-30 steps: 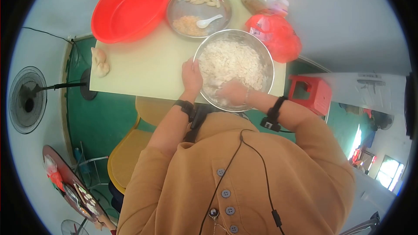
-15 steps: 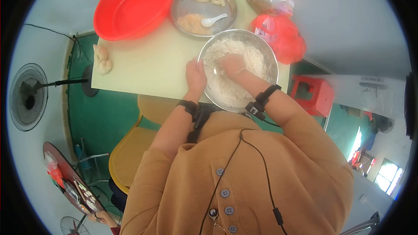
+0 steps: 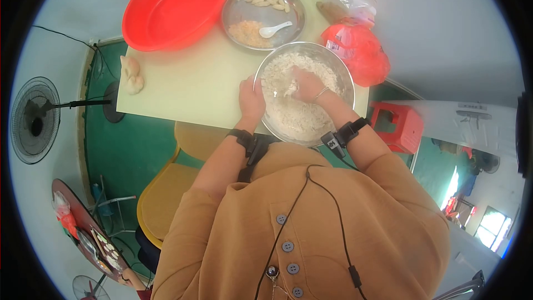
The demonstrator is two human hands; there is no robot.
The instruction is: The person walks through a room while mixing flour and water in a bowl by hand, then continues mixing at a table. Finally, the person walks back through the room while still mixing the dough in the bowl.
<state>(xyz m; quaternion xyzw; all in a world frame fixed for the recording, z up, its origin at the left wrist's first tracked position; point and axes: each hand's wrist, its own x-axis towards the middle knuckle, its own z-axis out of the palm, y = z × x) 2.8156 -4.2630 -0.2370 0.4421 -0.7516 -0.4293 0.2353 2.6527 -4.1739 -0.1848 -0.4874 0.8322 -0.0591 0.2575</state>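
A metal mixing bowl [image 3: 328, 54] stands at the table's front edge, close to my body. It holds pale, clumpy flour [image 3: 302, 118]. My left hand [image 3: 251, 99] is closed on the bowl's left rim, thumb side toward the inside. My right hand [image 3: 308, 85] is down in the bowl, its fingers curled into the flour with white clumps sticking to them. Its fingertips are partly hidden by the flour. Just behind the bowl lies a round metal tray [image 3: 236, 12] with a white spoon [image 3: 275, 29], an orange-tinted crumbly heap [image 3: 246, 33] and several pale oblong pieces [image 3: 269, 3].
A red basin [image 3: 175, 11] sits at the back left of the table [image 3: 189, 83]. Red plastic bags [image 3: 361, 55] lie right of the bowl. Pale lumps [image 3: 132, 75] rest at the left edge. A red stool [image 3: 398, 128] and a yellow chair [image 3: 169, 200] stand nearby; another person's hand [image 3: 130, 276] shows lower left.
My right hand has shifted slightly right within the bowl and lifted a little, with flour clumps now showing at its fingers. My left hand stays on the rim.
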